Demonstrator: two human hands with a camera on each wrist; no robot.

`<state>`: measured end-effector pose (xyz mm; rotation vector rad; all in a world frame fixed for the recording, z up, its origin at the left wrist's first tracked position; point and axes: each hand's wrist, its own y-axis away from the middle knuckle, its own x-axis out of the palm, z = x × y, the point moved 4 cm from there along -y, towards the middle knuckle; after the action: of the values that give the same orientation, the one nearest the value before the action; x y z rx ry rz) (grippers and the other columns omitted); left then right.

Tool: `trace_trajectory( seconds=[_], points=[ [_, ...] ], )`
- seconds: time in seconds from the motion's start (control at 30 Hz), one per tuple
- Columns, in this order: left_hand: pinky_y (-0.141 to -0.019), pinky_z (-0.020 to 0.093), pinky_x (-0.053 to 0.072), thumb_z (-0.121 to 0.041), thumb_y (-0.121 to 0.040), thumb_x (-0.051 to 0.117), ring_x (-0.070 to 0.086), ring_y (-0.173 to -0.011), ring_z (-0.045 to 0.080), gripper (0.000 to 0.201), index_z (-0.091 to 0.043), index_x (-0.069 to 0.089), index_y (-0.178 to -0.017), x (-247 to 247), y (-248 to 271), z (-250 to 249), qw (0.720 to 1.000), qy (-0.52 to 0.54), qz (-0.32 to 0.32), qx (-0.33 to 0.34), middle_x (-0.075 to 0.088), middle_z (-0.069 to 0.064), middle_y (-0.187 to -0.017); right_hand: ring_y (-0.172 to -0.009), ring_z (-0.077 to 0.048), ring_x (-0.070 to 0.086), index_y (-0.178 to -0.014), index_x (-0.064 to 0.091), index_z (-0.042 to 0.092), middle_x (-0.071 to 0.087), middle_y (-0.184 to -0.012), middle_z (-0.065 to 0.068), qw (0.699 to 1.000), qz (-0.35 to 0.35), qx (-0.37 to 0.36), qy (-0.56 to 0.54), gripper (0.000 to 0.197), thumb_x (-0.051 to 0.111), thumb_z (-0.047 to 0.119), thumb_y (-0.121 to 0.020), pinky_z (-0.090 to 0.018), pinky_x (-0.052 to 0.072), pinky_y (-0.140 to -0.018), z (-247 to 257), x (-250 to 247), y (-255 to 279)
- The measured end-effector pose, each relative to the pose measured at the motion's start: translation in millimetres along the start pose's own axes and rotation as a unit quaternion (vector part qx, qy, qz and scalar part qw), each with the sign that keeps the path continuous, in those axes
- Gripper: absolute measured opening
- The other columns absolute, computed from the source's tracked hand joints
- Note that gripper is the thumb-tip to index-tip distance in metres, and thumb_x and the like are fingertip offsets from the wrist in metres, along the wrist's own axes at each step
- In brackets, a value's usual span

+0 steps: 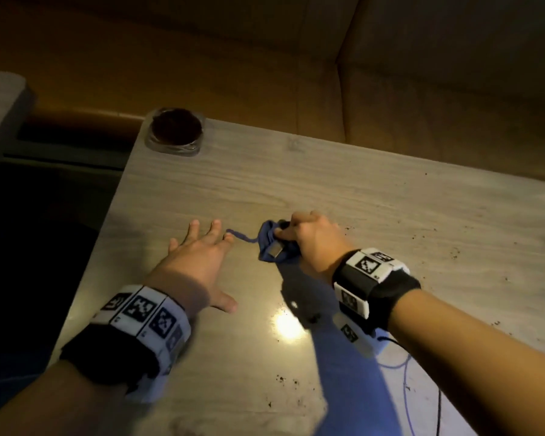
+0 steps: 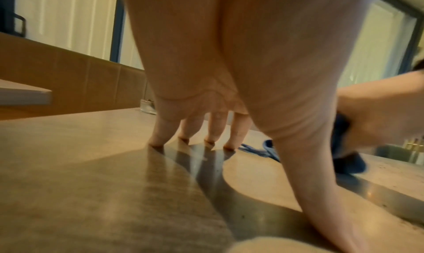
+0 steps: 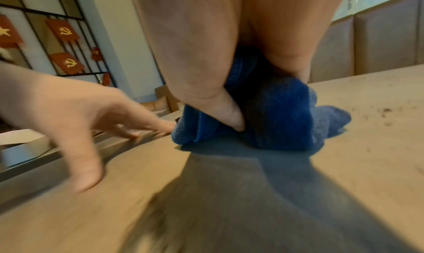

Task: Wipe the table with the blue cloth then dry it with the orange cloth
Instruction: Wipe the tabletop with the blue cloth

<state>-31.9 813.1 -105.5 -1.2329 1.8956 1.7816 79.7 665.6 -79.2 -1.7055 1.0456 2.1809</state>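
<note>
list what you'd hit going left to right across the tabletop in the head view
left hand with its fingers spread on the table → loose blue thread → blue cloth → right hand gripping that cloth → dark crumbs scattered near the right side

Both forearms reach forward over the worktop (image 1: pixel 343 184), each wrist wrapped in a black band with white marker tiles. The left hand (image 1: pixel 199 250) lies palm down, fingers straight and spread, its fingertips (image 2: pixel 158 142) and thumb pressing the surface. The right hand (image 1: pixel 309 240) sits just beside it, knuckles up, fingers curled tight; its grip closes on the bunched blue cloth (image 3: pixel 282 112), the thumb dug into the folds and pressing the wad down.
</note>
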Motion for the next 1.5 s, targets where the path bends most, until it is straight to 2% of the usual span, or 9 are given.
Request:
trace_trajectory(
  seconds=[0.3,0.47,0.6,0.8,0.97,1.1,1.27,1.37,1.5],
  points=[
    [-0.125,0.048,0.009,-0.058,-0.083,0.069,-0.007,-0.154,0.027,0.101,-0.024,0.014,-0.160,26,55,-5,0.990,0.050,-0.133,-0.010,-0.009,0.003,-0.167,-0.097,-0.028,0.050,-0.129,0.057,0.026,0.055,-0.113,-0.002,0.992,0.024,-0.099,-0.072,0.050,0.063,0.014,-0.081,-0.030,0.038,-0.074,48,46,110],
    [-0.124,0.044,0.001,-0.070,-0.081,0.062,-0.015,-0.152,0.023,0.106,-0.033,0.002,-0.159,84,88,3,0.993,0.038,-0.108,-0.022,-0.018,-0.007,-0.165,-0.099,-0.032,0.061,-0.116,0.065,0.021,0.065,-0.107,-0.008,0.985,-0.135,0.026,-0.105,0.036,0.065,0.014,-0.081,-0.032,0.046,-0.074,-6,-10,31],
    [-0.125,0.045,0.003,-0.076,-0.079,0.058,-0.015,-0.153,0.023,0.112,-0.029,-0.004,-0.159,110,102,10,0.993,0.032,-0.117,-0.007,-0.018,-0.005,-0.166,-0.097,-0.033,0.062,-0.113,0.065,0.022,0.066,-0.105,-0.008,0.997,-0.016,0.069,-0.012,0.029,0.064,0.015,-0.085,-0.030,0.040,-0.068,4,0,7],
    [-0.125,0.045,0.003,-0.087,-0.073,0.050,-0.018,-0.152,0.022,0.119,-0.030,-0.009,-0.159,126,143,3,0.988,0.025,-0.137,0.068,-0.019,-0.004,-0.166,-0.110,-0.033,0.052,-0.129,0.056,0.027,0.054,-0.120,-0.006,0.996,-0.024,0.077,-0.027,0.050,0.065,0.009,-0.083,-0.037,0.046,-0.083,51,50,90],
    [-0.124,0.052,0.001,-0.086,-0.062,0.064,-0.020,-0.151,0.030,0.136,-0.030,-0.015,-0.158,155,189,6,0.996,-0.008,-0.060,0.072,-0.025,-0.002,-0.164,-0.106,-0.030,0.049,-0.129,0.057,0.030,0.054,-0.117,-0.002,0.996,-0.035,0.068,-0.048,0.052,0.066,0.013,-0.081,-0.036,0.046,-0.081,103,87,165],
    [-0.122,0.060,0.007,-0.064,-0.067,0.080,-0.015,-0.150,0.040,0.135,-0.025,-0.012,-0.158,176,192,9,0.996,-0.059,-0.033,0.065,-0.023,0.005,-0.164,-0.105,-0.030,0.052,-0.130,0.057,0.027,0.057,-0.116,-0.004,0.995,-0.030,0.066,-0.075,0.052,0.065,0.008,-0.082,-0.037,0.046,-0.085,123,100,190],
    [-0.120,0.063,0.013,-0.052,-0.071,0.084,-0.007,-0.151,0.044,0.126,-0.026,-0.002,-0.160,177,178,10,0.994,-0.085,-0.033,0.054,-0.014,0.006,-0.166,-0.095,-0.034,0.061,-0.117,0.065,0.019,0.066,-0.101,-0.011,0.949,-0.170,0.224,-0.145,0.037,0.057,0.003,-0.085,-0.032,0.046,-0.070,63,67,182],
    [-0.119,0.064,0.014,-0.055,-0.066,0.086,-0.006,-0.151,0.045,0.130,-0.028,0.000,-0.159,181,173,12,0.994,-0.093,-0.038,0.046,-0.013,0.005,-0.167,-0.095,-0.035,0.062,-0.116,0.065,0.019,0.067,-0.104,-0.012,0.965,-0.050,0.239,-0.098,0.033,0.057,0.009,-0.086,-0.033,0.050,-0.072,62,84,187],
    [-0.118,0.063,0.015,-0.057,-0.063,0.086,-0.004,-0.151,0.044,0.131,-0.029,0.001,-0.159,180,171,12,0.993,-0.094,-0.048,0.044,-0.012,0.004,-0.167,-0.100,-0.033,0.058,-0.121,0.063,0.025,0.061,-0.110,-0.008,0.974,-0.037,0.202,-0.094,0.039,0.064,0.017,-0.083,-0.034,0.049,-0.081,94,119,228]
  ],
)
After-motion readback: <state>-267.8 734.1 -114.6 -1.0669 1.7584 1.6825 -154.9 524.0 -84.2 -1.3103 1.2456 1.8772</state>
